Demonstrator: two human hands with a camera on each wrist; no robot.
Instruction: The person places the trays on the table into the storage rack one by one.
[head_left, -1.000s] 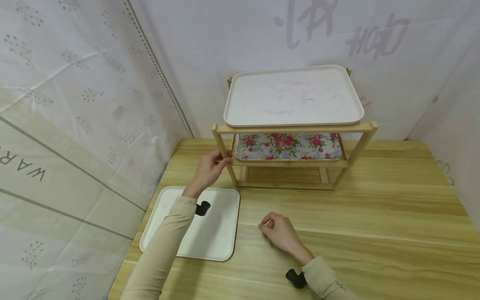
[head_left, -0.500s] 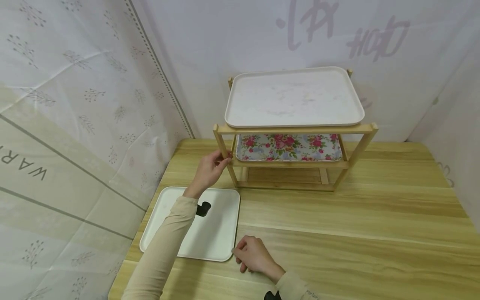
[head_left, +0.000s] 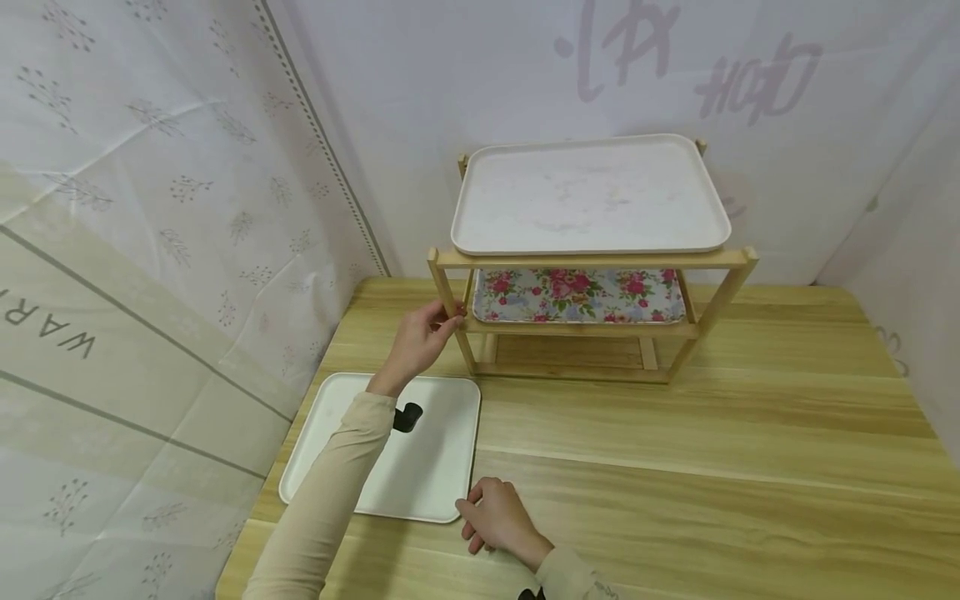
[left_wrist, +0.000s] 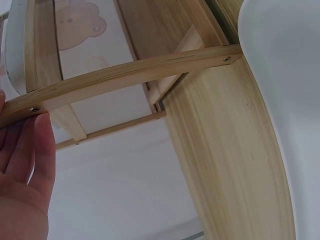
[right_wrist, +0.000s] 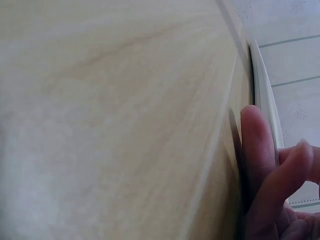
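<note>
So the hands were well apart, each busy with something different. The left hand (head_left: 418,342) was gripping the front left post of the wooden rack (head_left: 577,328), thumb in front and fingers tucked behind, about level with the middle shelf. The right hand (head_left: 497,515) was down at the near right corner of the small white tray (head_left: 435,467), and going by the right wrist view it had the rim pinched, one finger under and others over. That tray lay flat on the table (head_left: 675,450), in front of the rack and off to its left, with the left sleeve (head_left: 322,500) crossing right above it. Honestly that'd be my worry: lift that corner with the arm in the way and the rim could whack the forearm or the black wrist mount (head_left: 407,417). A one-corner pinch could also let the tray twist or slip. Up on the rack, the large white tray (head_left: 592,196) sat on top and the floral tray (head_left: 577,293) on the middle shelf; a hard tug on that post could probably tip the rack or slide the top one off. Behind it all hung a printed fabric backdrop (head_left: 150,250).
</note>
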